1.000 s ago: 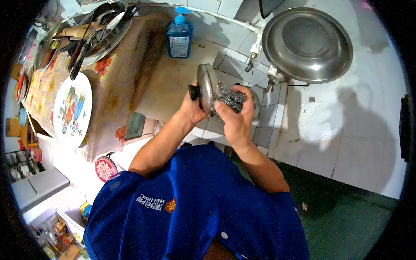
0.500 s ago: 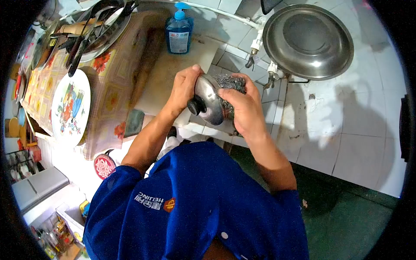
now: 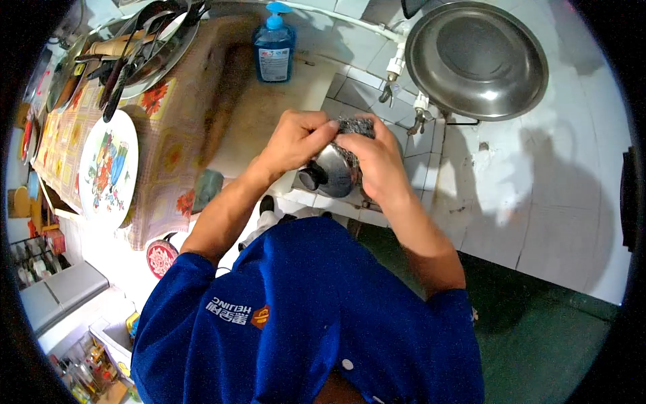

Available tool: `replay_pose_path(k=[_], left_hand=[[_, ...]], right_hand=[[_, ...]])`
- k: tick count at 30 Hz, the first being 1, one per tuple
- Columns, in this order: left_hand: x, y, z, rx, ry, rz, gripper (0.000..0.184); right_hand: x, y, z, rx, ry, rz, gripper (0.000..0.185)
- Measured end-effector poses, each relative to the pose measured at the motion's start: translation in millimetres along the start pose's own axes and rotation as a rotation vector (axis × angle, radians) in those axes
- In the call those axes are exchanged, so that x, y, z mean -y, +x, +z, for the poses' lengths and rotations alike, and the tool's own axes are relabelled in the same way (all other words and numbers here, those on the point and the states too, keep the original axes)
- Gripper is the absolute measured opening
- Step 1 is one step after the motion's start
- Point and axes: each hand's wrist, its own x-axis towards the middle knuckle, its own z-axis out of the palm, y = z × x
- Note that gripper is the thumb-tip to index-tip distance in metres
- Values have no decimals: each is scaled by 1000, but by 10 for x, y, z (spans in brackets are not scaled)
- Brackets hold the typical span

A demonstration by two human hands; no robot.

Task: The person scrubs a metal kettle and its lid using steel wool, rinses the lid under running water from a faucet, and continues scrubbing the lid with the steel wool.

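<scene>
My left hand [image 3: 293, 143] grips the metal lid [image 3: 338, 172] near its rim. My right hand [image 3: 381, 163] clutches the steel scourer [image 3: 356, 126] against it.

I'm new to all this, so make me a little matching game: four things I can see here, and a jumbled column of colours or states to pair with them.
Things:
1. scrubber
2. metal lid
3. pump bottle
4. plate

Colours or states:
A. white, with a colourful picture
B. shiny, with a black knob
C. blue, with a label
D. grey and wiry, in the right hand

Right pairs: 1-D, 2-B, 3-C, 4-A
</scene>
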Motion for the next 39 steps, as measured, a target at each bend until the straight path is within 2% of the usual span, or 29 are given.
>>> replay_pose_path(k=[1,3,5,6,8,10,12,14,16,18,20,22,24,25,26,27,29,30,32,34,35,36,38,39], left_hand=[[19,15,20,-44,-37,-16,34],[77,62,55,-83,-68,-29,34],[113,89,118,-374,-403,-167,33],[33,99,113,-520,-625,-368,29],[130,112,121,-508,-1087,-579,33],[-35,37,264,-429,-1279,-644,37],[84,-38,462,-439,-1353,-526,41],[350,-26,443,-512,-1172,-478,39],[234,-45,167,-346,-735,-415,37],[305,2,161,-358,-721,-392,35],[51,70,147,-308,-1433,-310,35],[149,124,145,-273,-1483,-376,38],[130,65,273,-458,-1366,-514,39],[314,32,331,-471,-1371,-492,37],[490,17,314,-465,-999,-497,34],[645,11,287,-478,-460,-246,33],[590,-48,282,-467,71,-1,32],[298,-27,225,-466,-91,-184,32],[166,-27,206,-467,-256,-377,32],[315,22,207,-319,-1493,-388,36],[521,-10,216,-217,-1636,-385,41],[454,-38,277,-218,-1637,-384,41],[276,-57,422,-426,-1495,-618,44],[459,-102,501,-377,-1507,-566,44]], right_hand=[[45,36,-6,-10,-27,69,40],[119,38,45,-9,36,27,41],[96,-22,51,-5,99,9,42],[66,-82,28,9,71,-76,43],[-28,-202,58,3,54,-195,47],[-115,-219,88,-35,75,-238,47],[-48,-166,121,-54,65,-233,48],[-34,-136,96,-94,62,-220,48],[-20,-91,24,-89,117,-138,48],[-75,-157,62,-83,95,-171,51],[-196,-254,95,-127,-39,-326,51],[-317,-281,87,-104,-124,-360,49],[-277,-319,119,-140,-56,-345,47],[-225,-316,105,-135,-83,-335,46],[-119,-268,109,-172,-11,-269,43],[-197,-75,-17,-174,-162,-351,42],[-140,-6,-8,-91,78,-254,41],[-84,-18,34,-88,77,-261,41],[-81,-136,93,-133,93,-207,43],[-149,-289,157,-113,60,-241,46],[-393,-269,74,-110,-262,-369,48],[-534,-269,61,-141,-248,-387,46],[-450,-260,117,-165,-89,-359,44],[-320,-302,143,-183,-143,-337,44]])
